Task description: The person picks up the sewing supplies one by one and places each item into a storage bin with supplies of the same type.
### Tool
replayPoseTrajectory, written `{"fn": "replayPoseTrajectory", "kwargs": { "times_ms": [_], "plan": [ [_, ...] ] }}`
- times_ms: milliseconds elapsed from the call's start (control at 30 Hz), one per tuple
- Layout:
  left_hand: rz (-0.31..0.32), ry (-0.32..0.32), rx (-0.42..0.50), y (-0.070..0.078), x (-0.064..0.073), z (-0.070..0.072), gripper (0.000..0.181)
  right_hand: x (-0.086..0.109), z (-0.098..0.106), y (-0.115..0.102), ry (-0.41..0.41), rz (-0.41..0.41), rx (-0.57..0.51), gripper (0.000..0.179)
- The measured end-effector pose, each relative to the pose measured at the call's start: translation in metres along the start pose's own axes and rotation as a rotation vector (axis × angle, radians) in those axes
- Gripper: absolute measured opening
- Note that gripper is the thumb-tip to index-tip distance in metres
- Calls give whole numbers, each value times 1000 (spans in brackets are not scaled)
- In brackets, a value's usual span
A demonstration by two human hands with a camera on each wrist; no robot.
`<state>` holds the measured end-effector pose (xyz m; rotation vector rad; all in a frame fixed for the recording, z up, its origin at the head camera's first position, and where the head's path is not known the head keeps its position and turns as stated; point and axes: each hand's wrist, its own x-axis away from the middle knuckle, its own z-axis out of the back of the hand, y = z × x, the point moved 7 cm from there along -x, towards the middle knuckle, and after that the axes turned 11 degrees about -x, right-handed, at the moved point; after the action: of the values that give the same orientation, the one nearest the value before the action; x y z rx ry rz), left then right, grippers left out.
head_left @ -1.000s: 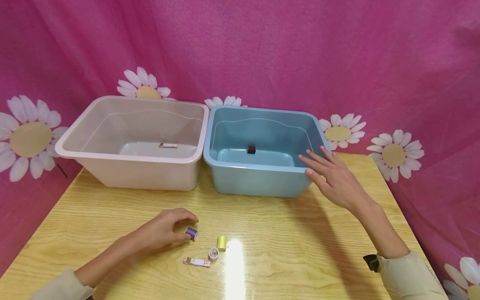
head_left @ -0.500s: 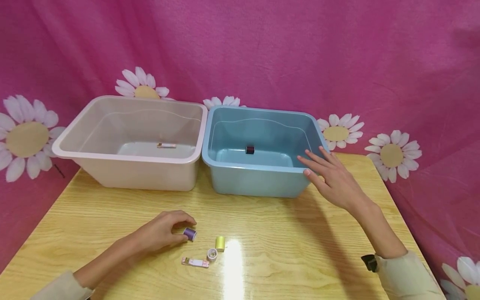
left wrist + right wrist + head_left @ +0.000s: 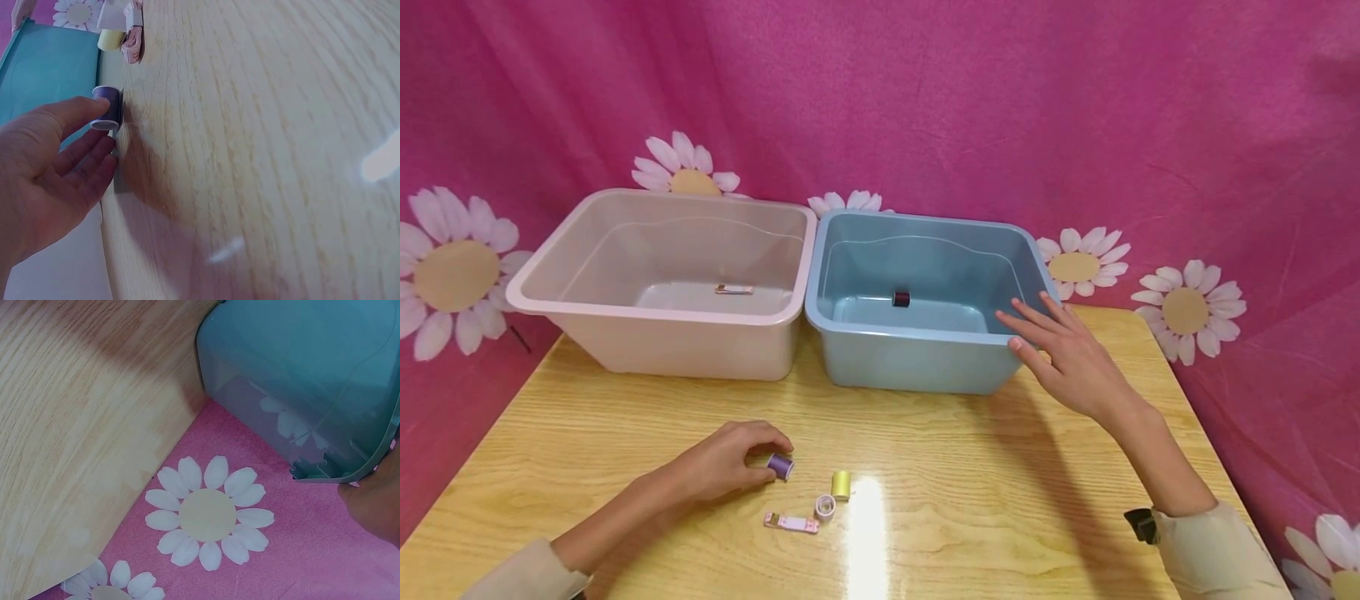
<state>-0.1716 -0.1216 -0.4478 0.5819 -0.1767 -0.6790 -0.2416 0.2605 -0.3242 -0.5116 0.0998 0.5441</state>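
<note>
We are holding the left hand (image 3: 726, 458) low, with its fingers arched around the purple spool (image 3: 780, 467). The thumb is resting on the spool; whether the fingers are pressing from the far side, we cannot tell. The spool is lying on its side on the wooden table (image 3: 970, 533), and a wide strip of wood is separating it from both tubs. We are spreading the right hand (image 3: 1075, 367) wide at the right front corner of the blue tub (image 3: 917, 362) — fingers reaching over the rim, holding nothing.

Toward us, the yellow spool (image 3: 841, 485), the white spool (image 3: 825, 507) and the folded tape (image 3: 792, 522) are forming a tight group, so the purple spool is having more room toward the tubs. The blue tub's rim is running close beside the pink tub's (image 3: 692, 342). On their floors, a dark spool (image 3: 901, 298) is lying inside blue — a second tape (image 3: 734, 289) inside pink.
</note>
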Motion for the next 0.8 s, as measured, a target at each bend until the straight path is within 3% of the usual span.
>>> {"fn": "replayPoseTrajectory", "kwargs": {
  "times_ms": [567, 800],
  "plan": [
    [-36, 32, -34, 1, 2, 1, 21, 0, -1, 1, -1, -18, -1, 48],
    [-18, 22, -47, 1, 0, 0, 20, 0, 0, 2, 2, -19, 4, 47]
  ]
}}
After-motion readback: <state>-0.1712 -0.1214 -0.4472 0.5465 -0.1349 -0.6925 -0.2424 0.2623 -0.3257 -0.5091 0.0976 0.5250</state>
